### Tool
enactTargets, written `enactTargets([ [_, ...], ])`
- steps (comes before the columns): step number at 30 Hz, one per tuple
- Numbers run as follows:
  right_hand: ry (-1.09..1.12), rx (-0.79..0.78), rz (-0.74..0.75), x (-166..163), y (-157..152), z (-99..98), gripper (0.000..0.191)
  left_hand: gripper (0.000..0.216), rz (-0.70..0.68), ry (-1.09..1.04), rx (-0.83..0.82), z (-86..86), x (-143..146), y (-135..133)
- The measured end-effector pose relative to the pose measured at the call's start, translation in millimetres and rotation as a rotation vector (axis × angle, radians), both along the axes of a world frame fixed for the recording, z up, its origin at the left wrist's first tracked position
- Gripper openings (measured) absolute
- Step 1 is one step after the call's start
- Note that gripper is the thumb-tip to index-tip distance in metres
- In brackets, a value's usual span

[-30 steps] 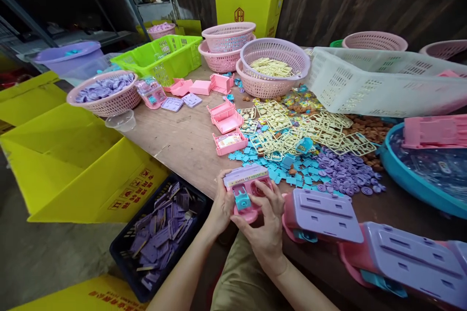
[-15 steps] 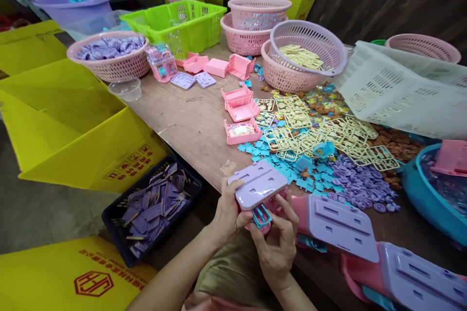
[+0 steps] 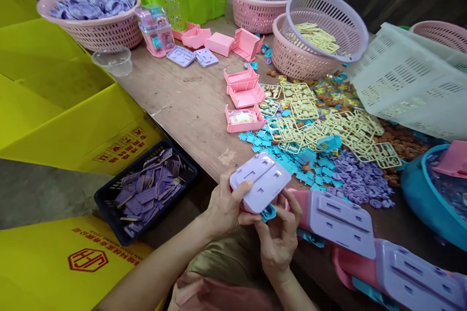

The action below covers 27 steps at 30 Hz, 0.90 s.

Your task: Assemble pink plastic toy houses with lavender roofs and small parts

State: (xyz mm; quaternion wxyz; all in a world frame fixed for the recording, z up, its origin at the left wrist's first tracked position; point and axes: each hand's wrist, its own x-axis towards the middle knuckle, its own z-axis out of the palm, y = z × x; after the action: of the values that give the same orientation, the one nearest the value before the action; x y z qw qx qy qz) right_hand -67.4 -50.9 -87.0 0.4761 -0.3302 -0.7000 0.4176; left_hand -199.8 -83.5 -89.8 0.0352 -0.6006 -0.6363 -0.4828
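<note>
Between my two hands, at the table's near edge, is a plastic toy case [image 3: 260, 180] with a flat purple slotted panel facing up and a pink body mostly hidden beneath. A small blue clip [image 3: 268, 212] sticks out from its near end. My left hand [image 3: 228, 201] wraps the left side, thumb lying over the purple panel. My right hand [image 3: 280, 233] grips from the right and below, its fingers at the blue clip. Just to the right lie two similar toy cases [image 3: 341, 221], purple side up with pink bodies and blue parts.
Purple spiral pieces [image 3: 361, 180], blue pieces [image 3: 292, 165] and cream sprues [image 3: 328, 131] are heaped on the table. Pink trays [image 3: 246, 92] stand beyond my hands. A dark crate [image 3: 146, 189] of purple panels and yellow cartons [image 3: 73, 112] are at left. Baskets [image 3: 248, 14] line the back.
My view has tipped downward. My left thumb has moved from the case's edge onto the purple panel, and the case has turned slightly, with less of the blue clip showing.
</note>
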Motion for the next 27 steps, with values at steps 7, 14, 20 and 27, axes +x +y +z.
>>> enactTargets([
  [7,-0.107,0.041,0.053,1,7,2.8,0.023,0.062,-0.08,-0.156,-0.018,-3.2,-10,0],
  [14,-0.169,-0.092,0.067,-27,35,29.4,0.043,0.059,-0.208,-0.564,-0.155,6.6,-34,3],
  [20,-0.249,-0.157,0.217,-54,59,53.3,0.034,0.098,-0.289,-0.87,-0.229,12.0,-46,9],
  [27,-0.314,-0.179,0.127,-61,60,60.7,0.033,0.089,-0.277,-0.967,-0.26,18.0,-49,14],
])
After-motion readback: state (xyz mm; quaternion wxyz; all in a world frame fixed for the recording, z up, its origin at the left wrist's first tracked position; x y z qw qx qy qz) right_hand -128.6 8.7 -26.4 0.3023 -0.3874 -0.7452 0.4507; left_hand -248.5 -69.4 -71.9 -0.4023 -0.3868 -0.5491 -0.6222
